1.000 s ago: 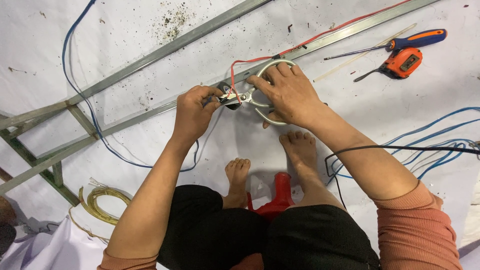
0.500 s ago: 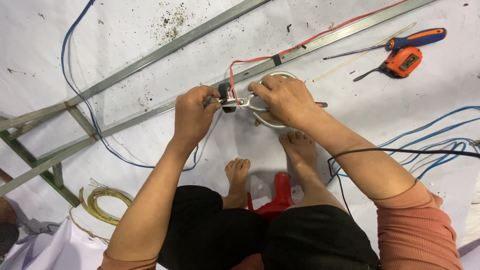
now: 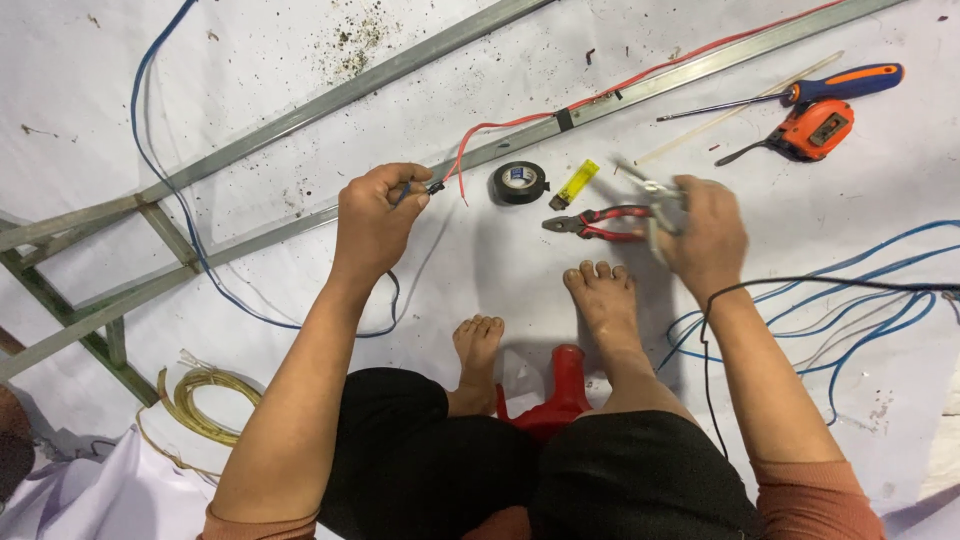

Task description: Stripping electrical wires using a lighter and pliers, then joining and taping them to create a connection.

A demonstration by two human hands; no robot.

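My left hand (image 3: 375,220) pinches the joined ends of a red wire (image 3: 600,97) and a blue wire (image 3: 170,200) between thumb and fingers. My right hand (image 3: 705,235) is out to the right, blurred, closed on a metal tool (image 3: 650,195) with thin silvery arms. Red-handled pliers (image 3: 595,220) lie on the white sheet just left of that hand. A roll of black tape (image 3: 520,183) and a yellow lighter (image 3: 576,182) lie between the two hands. My bare feet (image 3: 600,300) rest below them.
A grey metal frame (image 3: 300,110) runs diagonally across the white sheet. A screwdriver (image 3: 800,95) and an orange tape measure (image 3: 815,130) lie at the upper right. Blue and white cables (image 3: 850,300) loop at the right, a yellow wire coil (image 3: 200,400) at the lower left. A red stool (image 3: 560,390) sits under me.
My right hand has pulled away to the right with the metal tool. The white loop is gone from between my hands, and the tape roll, lighter and pliers are now uncovered. My left hand still holds the wire ends.
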